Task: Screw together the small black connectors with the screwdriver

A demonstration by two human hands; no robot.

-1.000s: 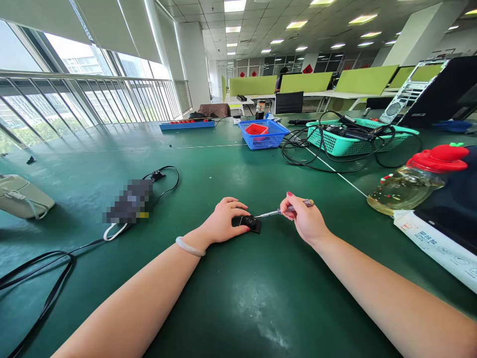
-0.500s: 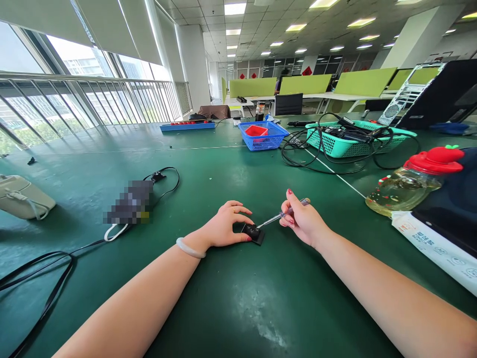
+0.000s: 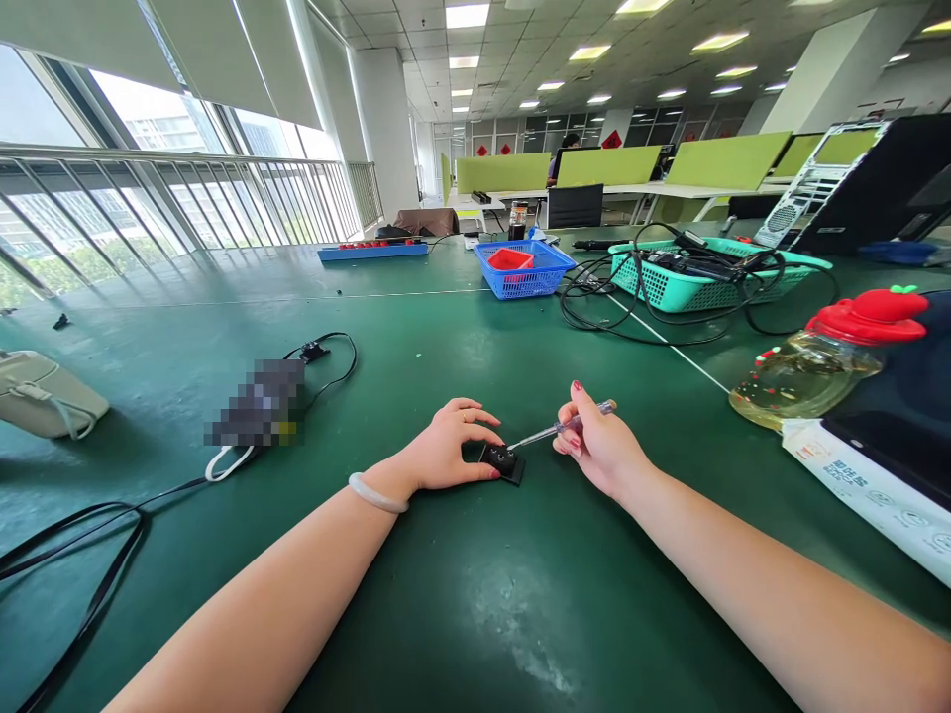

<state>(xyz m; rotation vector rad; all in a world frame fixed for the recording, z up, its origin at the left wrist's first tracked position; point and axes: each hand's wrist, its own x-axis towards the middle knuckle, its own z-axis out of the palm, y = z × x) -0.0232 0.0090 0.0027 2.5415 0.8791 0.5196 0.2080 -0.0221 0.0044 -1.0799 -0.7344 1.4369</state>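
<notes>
On the smooth green worktop [image 3: 416,614], the left hand [image 3: 450,448] arches its half-bent fingers around a small, black block [image 3: 500,458] on a flat base, thumb and fingertips steadying it. The thin metal shaft of a screwdriver [image 3: 548,433] slants to the block's top, its slender, clear handle gripped in the right hand's [image 3: 598,436] curled fingers; farther right sits a rounded, see-through jar [image 3: 806,374].

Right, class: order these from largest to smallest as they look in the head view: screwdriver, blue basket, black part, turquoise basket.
1. Turquoise basket
2. Blue basket
Unranked: screwdriver and black part; the screwdriver looks longer but thinner.
</notes>
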